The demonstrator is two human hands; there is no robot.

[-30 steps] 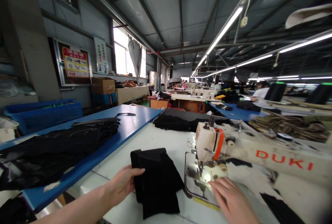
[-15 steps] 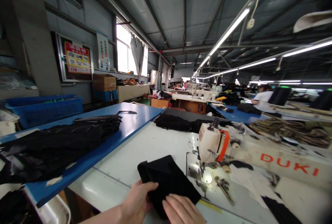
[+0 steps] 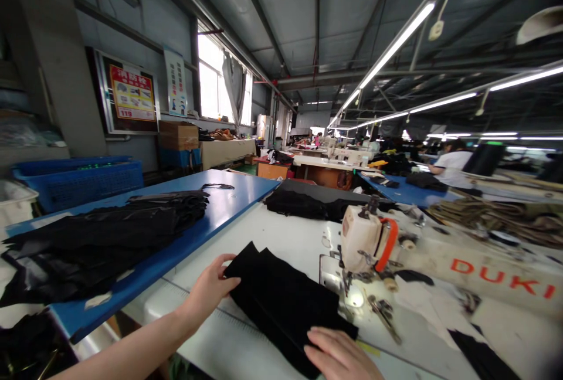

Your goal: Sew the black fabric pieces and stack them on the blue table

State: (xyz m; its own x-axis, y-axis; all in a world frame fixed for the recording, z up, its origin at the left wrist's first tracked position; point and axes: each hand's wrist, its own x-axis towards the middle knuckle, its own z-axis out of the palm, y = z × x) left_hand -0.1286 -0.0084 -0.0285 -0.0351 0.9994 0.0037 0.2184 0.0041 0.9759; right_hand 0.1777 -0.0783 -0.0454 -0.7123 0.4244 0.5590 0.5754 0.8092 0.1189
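Note:
A piece of black fabric (image 3: 285, 298) lies spread on the white sewing table (image 3: 211, 257), its right end close to the needle area of the sewing machine (image 3: 363, 239). At its far left corner, my left hand (image 3: 215, 286) pinches the edge between thumb and fingers. My right hand (image 3: 341, 353) rests on the near right part of the cloth, fingers stretched out and lying flat. The machine's small lamp lights the metal plate beside the fabric. Small scissors-like metal snips (image 3: 383, 315) lie right of the plate.
Left, a blue table (image 3: 220, 192) carries a heap of black fabric pieces (image 3: 109, 239). More black cloth (image 3: 303, 204) lies behind the machine. White scraps (image 3: 433, 304) sit under the machine arm. Folded brown fabric (image 3: 497, 221) is at right; a person in white (image 3: 455, 166) sits farther off.
The black fabric has been opened out flatter and wider. My left hand has moved left and away from me with its corner; my right hand has shifted right.

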